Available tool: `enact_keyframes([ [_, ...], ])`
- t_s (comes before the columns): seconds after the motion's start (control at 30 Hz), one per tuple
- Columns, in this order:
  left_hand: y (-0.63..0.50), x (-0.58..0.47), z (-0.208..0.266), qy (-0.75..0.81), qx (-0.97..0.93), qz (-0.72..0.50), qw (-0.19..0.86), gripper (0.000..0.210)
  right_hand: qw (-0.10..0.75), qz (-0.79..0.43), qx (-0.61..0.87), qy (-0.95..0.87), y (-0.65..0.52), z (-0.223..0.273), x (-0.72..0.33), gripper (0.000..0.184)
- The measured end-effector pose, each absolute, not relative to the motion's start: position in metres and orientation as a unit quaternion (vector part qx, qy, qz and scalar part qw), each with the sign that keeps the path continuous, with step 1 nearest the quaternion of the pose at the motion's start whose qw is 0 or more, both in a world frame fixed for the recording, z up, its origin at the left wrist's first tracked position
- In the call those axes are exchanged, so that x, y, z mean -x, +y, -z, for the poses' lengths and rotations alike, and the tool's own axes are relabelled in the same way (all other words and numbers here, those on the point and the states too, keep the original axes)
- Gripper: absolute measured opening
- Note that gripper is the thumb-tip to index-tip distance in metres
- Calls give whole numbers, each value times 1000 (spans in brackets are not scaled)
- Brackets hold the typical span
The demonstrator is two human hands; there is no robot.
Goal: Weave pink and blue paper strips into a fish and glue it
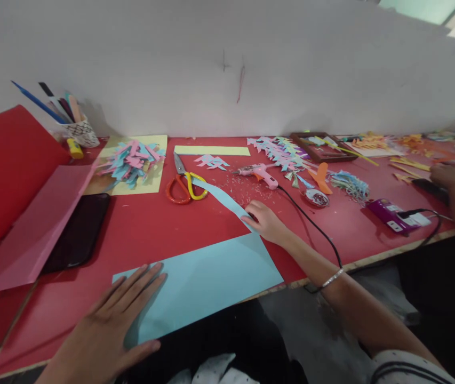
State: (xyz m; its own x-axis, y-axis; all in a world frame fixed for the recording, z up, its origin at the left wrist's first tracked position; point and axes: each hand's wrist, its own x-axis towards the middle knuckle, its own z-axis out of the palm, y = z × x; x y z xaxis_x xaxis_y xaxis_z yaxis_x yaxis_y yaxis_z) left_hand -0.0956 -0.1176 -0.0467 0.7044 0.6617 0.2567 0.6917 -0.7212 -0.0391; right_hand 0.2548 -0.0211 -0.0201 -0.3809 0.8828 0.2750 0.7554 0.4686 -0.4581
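A sheet of light blue paper [211, 282] lies at the table's front edge, partly overhanging it. My left hand [111, 325] rests on its left end with fingers stretched out. My right hand [265, 220] pinches a narrow blue paper strip [225, 198] near the sheet's top right corner. The strip runs back to the scissors [187, 181], which have one red and one yellow handle loop; its far end touches the yellow one. Whether the strip is joined to the sheet is hidden by my fingers.
Cut paper pieces [133, 162] are heaped on yellow paper at the back left, near a phone [77, 232] and pen cup [81, 132]. A pink glue gun [259, 173] trails its cord rightward to a purple power strip [395, 216]. Another person's hand [453, 178] is at the right.
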Motion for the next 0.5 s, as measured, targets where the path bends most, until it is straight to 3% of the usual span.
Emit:
enact_keyframes([
  [0.2,-117,106,52,-372,922,101,37,101,243,-102,541,-799,-25,17,-256,14],
  [0.5,-115,129,66,-385,918,92,3,83,250,-96,592,-760,-26,11,-263,22],
])
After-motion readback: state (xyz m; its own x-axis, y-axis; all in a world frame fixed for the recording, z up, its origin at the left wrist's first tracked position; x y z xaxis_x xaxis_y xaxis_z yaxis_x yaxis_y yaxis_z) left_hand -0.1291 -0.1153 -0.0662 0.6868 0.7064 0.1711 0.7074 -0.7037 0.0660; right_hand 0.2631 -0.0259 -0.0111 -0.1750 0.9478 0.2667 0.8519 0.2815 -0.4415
